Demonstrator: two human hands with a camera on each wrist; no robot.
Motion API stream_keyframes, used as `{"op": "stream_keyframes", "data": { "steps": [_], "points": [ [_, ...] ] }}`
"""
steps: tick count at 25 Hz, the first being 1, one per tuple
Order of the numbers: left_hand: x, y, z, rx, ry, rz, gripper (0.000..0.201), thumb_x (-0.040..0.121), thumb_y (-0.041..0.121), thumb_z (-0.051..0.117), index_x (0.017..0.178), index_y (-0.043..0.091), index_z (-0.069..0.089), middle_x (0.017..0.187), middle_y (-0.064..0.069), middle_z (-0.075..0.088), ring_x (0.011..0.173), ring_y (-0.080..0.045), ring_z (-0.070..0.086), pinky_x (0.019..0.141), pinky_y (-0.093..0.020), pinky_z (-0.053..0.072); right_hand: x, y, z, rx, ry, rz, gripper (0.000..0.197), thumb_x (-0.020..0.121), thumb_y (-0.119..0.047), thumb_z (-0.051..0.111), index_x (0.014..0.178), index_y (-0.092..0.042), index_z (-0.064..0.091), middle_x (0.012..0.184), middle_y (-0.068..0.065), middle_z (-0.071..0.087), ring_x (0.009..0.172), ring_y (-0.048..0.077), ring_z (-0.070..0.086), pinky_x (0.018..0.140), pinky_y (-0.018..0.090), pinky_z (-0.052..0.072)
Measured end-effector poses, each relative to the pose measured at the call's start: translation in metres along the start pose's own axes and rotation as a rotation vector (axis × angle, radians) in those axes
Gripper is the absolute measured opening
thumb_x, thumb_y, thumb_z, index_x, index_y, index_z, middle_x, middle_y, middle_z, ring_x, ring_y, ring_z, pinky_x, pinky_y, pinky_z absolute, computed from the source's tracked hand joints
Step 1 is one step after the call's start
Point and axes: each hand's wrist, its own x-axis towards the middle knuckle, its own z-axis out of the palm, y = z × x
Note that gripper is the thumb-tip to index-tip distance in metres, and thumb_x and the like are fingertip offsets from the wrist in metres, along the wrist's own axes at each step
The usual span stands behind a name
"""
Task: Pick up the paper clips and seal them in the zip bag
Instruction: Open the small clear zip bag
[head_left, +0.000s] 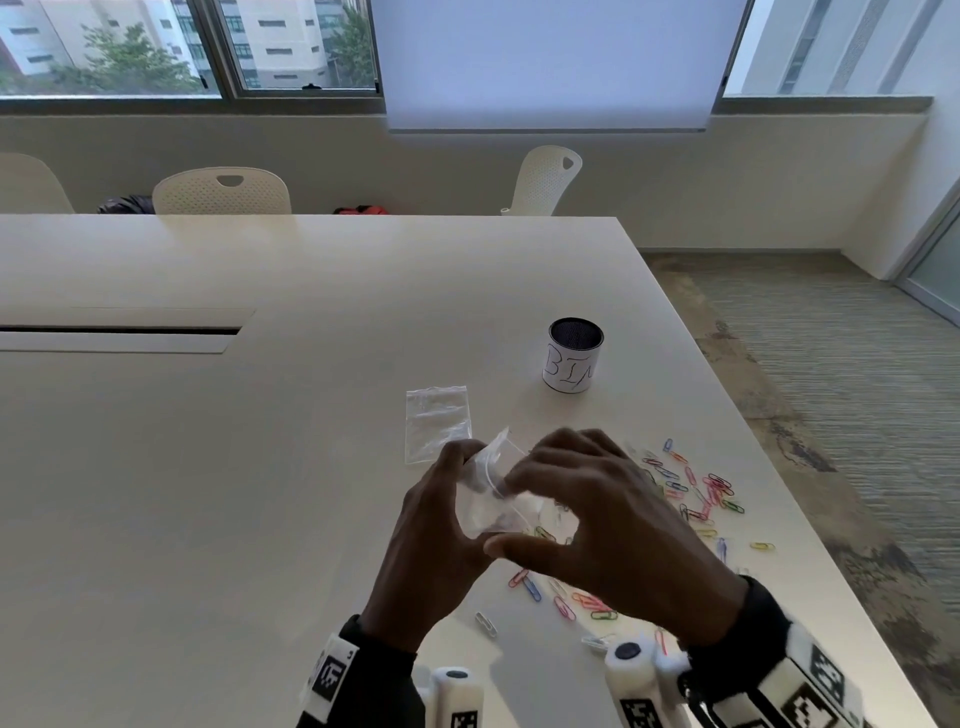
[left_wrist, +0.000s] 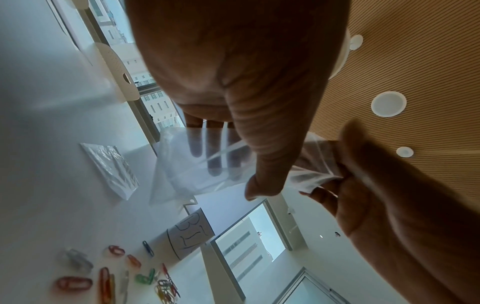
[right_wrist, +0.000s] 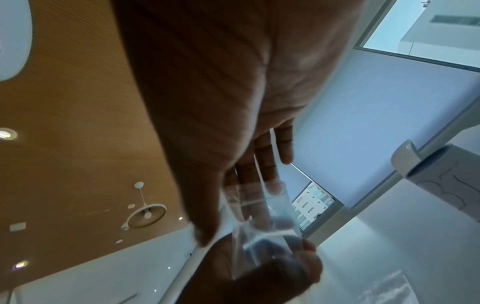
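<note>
Clear zip bag (head_left: 496, 499) held up by both hands, left hand (head_left: 431, 540) and right hand (head_left: 608, 525), fingers pinching it; second bag (head_left: 438, 423) flat beyond it, one cup (head_left: 574, 356), dozens of loose paper clips (head_left: 696, 493) on counter (head_left: 208, 467).

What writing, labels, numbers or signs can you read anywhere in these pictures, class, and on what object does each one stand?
"BIN": handwritten in dark marker on the white paper wrap of the round container on the table; the last letter is partly cut off in every view.
Black-and-white square marker codes on the wristbands: patterns, no readable text.
Zip bag in the hands, spare bag, paper clips: no print visible.
</note>
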Motion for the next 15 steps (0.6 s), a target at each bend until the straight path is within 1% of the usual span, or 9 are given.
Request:
{"op": "stream_keyframes", "data": {
  "steps": [2, 3, 4, 6, 7, 9, 10, 12, 15],
  "points": [
    [0.001, -0.002, 0.002, 0.025, -0.006, -0.015, 0.062, 0.08, 0.032, 0.087, 0.129, 0.033, 0.05, 0.111, 0.014, 0.068, 0.1, -0.01, 0.068, 0.085, -0.034, 0.061, -0.001, 0.006, 0.01, -0.015, -0.01, -0.026, 0.02, 0.094, -0.049, 0.067, 0.104, -0.033, 0.073, 0.103, -0.02, 0.074, 0.1, -0.002, 0.061, 0.097, 0.033, 0.049],
    [0.001, -0.003, 0.004, 0.034, -0.011, -0.022, 0.061, 0.081, 0.031, 0.087, 0.129, 0.033, 0.049, 0.111, 0.014, 0.068, 0.1, -0.011, 0.068, 0.086, -0.035, 0.061, -0.001, 0.007, 0.012, 0.007, -0.007, -0.026, 0.015, 0.095, -0.044, 0.068, 0.102, -0.032, 0.074, 0.101, -0.018, 0.075, 0.098, -0.001, 0.063, 0.097, 0.033, 0.049],
    [0.001, -0.005, 0.005, 0.036, -0.016, -0.027, 0.06, 0.081, 0.03, 0.086, 0.128, 0.032, 0.049, 0.111, 0.013, 0.069, 0.1, -0.011, 0.068, 0.086, -0.036, 0.061, -0.001, 0.008, 0.014, 0.037, -0.011, -0.016, 0.016, 0.095, -0.044, 0.067, 0.102, -0.031, 0.073, 0.101, -0.017, 0.075, 0.098, -0.001, 0.063, 0.097, 0.031, 0.049],
    [0.0, -0.009, 0.005, 0.032, -0.02, -0.043, 0.058, 0.081, 0.031, 0.087, 0.127, 0.031, 0.051, 0.109, 0.013, 0.069, 0.098, -0.01, 0.068, 0.084, -0.033, 0.061, -0.001, 0.01, 0.012, 0.1, 0.01, 0.04, 0.026, 0.094, -0.051, 0.062, 0.106, -0.031, 0.073, 0.104, -0.018, 0.073, 0.098, -0.004, 0.062, 0.093, 0.02, 0.047],
    [-0.001, -0.01, 0.003, 0.03, -0.015, -0.056, 0.058, 0.079, 0.031, 0.088, 0.125, 0.03, 0.052, 0.108, 0.013, 0.07, 0.097, -0.009, 0.068, 0.082, -0.029, 0.059, -0.001, 0.012, 0.01, 0.136, 0.046, 0.088, 0.028, 0.094, -0.052, 0.061, 0.107, -0.03, 0.072, 0.104, -0.018, 0.072, 0.096, -0.004, 0.062, 0.089, 0.017, 0.049],
    [-0.003, -0.014, -0.003, 0.046, 0.001, -0.086, 0.059, 0.077, 0.029, 0.089, 0.124, 0.029, 0.054, 0.107, 0.014, 0.07, 0.097, -0.008, 0.067, 0.081, -0.014, 0.053, -0.001, 0.023, 0.007, 0.212, 0.131, 0.179, 0.02, 0.096, -0.042, 0.065, 0.103, -0.026, 0.073, 0.099, -0.016, 0.072, 0.091, -0.002, 0.065, 0.083, 0.019, 0.055],
    [-0.006, -0.016, -0.008, 0.058, 0.01, -0.102, 0.059, 0.077, 0.026, 0.09, 0.123, 0.029, 0.054, 0.106, 0.013, 0.07, 0.097, -0.007, 0.067, 0.081, -0.007, 0.048, -0.003, 0.03, 0.01, 0.225, 0.135, 0.204, 0.015, 0.097, -0.037, 0.066, 0.101, -0.025, 0.073, 0.097, -0.016, 0.072, 0.089, -0.002, 0.066, 0.082, 0.021, 0.056],
    [-0.011, -0.02, -0.018, 0.074, 0.02, -0.124, 0.058, 0.076, 0.021, 0.089, 0.122, 0.029, 0.054, 0.105, 0.014, 0.07, 0.098, -0.006, 0.066, 0.08, -0.001, 0.043, -0.008, 0.041, 0.021, 0.212, 0.014, 0.197, 0.011, 0.097, -0.035, 0.067, 0.101, -0.027, 0.074, 0.097, -0.016, 0.072, 0.09, -0.002, 0.066, 0.083, 0.021, 0.056],
    [-0.018, -0.023, -0.031, 0.105, 0.015, -0.143, 0.058, 0.075, 0.02, 0.088, 0.121, 0.029, 0.054, 0.103, 0.013, 0.07, 0.098, -0.005, 0.066, 0.08, -0.001, 0.041, -0.02, 0.043, 0.056, 0.212, -0.304, 0.111, 0.019, 0.097, -0.035, 0.065, 0.111, -0.027, 0.073, 0.113, -0.015, 0.07, 0.098, -0.002, 0.065, 0.089, 0.013, 0.053]
  ]
}}
